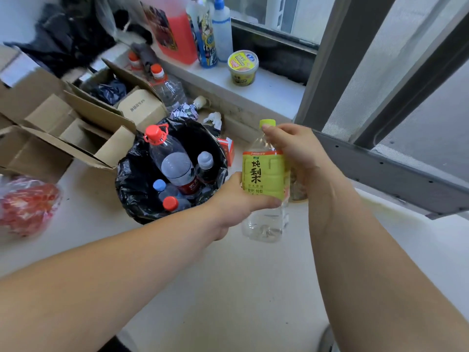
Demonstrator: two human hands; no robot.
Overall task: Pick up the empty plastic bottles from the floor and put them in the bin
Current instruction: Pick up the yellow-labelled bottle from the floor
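Observation:
Both hands hold one empty clear bottle with a yellow-green label and a yellow-green cap, upright above the floor, just right of the bin. My left hand grips its lower body. My right hand grips its neck just under the cap. The bin, lined with a black bag, stands to the left and holds several plastic bottles, among them a large one with a red cap.
Open cardboard boxes lie left of the bin. A red plastic bag sits at the far left. The windowsill carries a pink jug, bottles and a cup. A grey window frame juts in at right. Crumpled paper lies behind the bin.

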